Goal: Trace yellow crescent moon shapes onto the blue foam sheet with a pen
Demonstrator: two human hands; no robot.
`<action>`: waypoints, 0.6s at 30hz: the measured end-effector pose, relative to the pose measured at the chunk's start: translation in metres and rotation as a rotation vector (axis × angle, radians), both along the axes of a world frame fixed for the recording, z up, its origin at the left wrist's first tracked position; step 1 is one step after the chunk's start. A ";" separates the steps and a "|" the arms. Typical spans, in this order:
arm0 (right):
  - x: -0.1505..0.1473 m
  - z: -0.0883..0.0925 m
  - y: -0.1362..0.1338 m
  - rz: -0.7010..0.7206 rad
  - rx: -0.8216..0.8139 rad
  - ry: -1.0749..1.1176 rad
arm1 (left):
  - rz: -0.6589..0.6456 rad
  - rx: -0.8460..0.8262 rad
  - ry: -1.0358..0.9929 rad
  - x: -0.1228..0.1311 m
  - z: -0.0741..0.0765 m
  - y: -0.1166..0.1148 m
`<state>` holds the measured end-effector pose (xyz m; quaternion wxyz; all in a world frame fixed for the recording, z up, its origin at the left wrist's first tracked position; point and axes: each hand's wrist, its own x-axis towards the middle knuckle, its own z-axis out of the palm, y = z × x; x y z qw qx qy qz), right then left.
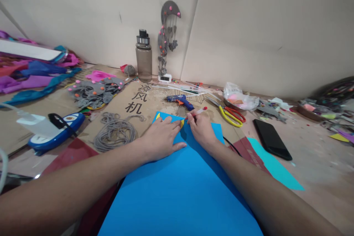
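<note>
A large blue sheet (179,188) lies on the table in front of me. My left hand (162,138) rests flat on its far end, fingers stretched out, pressing down a small yellow template (181,122) whose edges peek out by my fingertips. My right hand (201,129) is closed round a white pen with a red tip (199,111), its point at the yellow piece.
A blue glue gun (180,100) and yellow-handled scissors (231,115) lie just beyond the sheet. A black phone (271,139) lies at right beside a teal sheet (276,167). Grey cord (114,132), grey felt pieces (94,92), a water bottle (143,56) and coloured fabric (33,70) fill the left and back.
</note>
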<state>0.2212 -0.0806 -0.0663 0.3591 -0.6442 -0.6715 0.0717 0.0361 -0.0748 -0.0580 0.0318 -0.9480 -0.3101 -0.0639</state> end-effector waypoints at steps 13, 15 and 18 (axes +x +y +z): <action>-0.002 0.001 0.000 -0.018 -0.007 -0.010 | -0.004 -0.011 -0.002 0.000 -0.001 0.001; -0.001 0.002 0.001 -0.019 -0.007 -0.014 | -0.002 -0.010 0.000 0.000 0.000 0.000; -0.001 0.002 0.001 -0.017 -0.010 -0.021 | -0.002 -0.013 -0.004 0.000 0.000 0.000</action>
